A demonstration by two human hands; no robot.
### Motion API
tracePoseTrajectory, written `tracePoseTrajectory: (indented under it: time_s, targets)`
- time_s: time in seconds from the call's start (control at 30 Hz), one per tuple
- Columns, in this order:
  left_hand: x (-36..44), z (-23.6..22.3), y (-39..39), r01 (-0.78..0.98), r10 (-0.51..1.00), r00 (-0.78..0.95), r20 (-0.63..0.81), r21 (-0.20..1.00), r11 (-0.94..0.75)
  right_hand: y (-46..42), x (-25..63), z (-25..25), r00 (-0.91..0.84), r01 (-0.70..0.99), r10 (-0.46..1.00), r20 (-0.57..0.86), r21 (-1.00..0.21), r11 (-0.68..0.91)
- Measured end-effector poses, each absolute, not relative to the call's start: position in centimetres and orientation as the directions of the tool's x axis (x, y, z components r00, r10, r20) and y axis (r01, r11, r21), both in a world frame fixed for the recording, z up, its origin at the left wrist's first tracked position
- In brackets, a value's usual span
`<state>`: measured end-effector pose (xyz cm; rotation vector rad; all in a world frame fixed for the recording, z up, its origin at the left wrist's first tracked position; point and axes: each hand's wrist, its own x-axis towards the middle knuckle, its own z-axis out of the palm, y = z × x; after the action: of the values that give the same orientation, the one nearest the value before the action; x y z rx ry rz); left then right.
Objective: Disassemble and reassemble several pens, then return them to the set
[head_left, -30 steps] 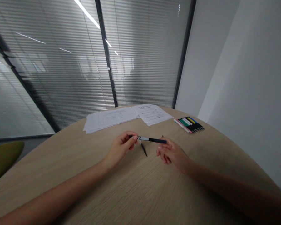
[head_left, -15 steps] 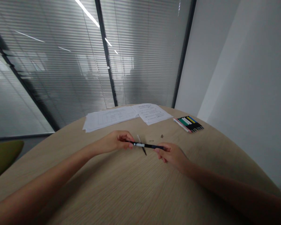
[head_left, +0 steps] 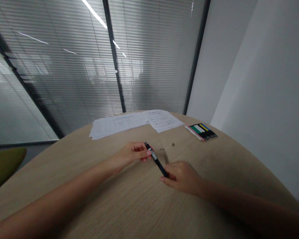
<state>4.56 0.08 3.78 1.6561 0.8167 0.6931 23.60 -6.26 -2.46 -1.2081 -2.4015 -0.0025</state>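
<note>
A black pen (head_left: 159, 165) with a pale grey middle slants above the table, its far end up and to the left. My left hand (head_left: 137, 152) is closed around its upper part, thumb on the pale section. The pen's lower end sits between the thumb and fingers of my right hand (head_left: 183, 176), which is closed on it. Beyond the pen, a tiny thin piece like a spring (head_left: 162, 149) lies on the wood. A small dark cone-like part (head_left: 173, 144) lies to its right; both are too small to make out fully.
Printed sheets of paper (head_left: 119, 125) lie along the far edge of the round wooden table (head_left: 129, 212). Several pens with coloured barrels (head_left: 201, 131) lie in a row at the right. A green chair (head_left: 6, 166) stands at the left, beyond the table edge.
The pen has turned from nearly level to a steep slant, its right end coming nearer. My right hand moved down with it. The thin white-and-black stick beneath no longer shows.
</note>
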Motion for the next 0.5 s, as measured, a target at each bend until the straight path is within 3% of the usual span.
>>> tracePoseTrajectory:
  time_s: [0.2,0.4,0.5]
  targets:
    - [4.6,4.2,0.0,0.198,0.786,0.618,-0.005,0.969,-0.15,-6.3,23.7,-2.2,-0.476,0.774,0.79,0.386,-0.241,0.585]
    - [3.1,4.7,1.3,0.275,0.758,0.652,0.013,0.928,-0.252,-5.8,23.9,-1.6,-0.233,0.786,0.902,0.365,-0.476,0.395]
    - [2.7,4.3,2.0,0.364,0.704,0.71,0.026,0.842,-0.397,-5.5,23.9,-1.5,-0.158,0.746,0.929,0.335,-0.576,0.335]
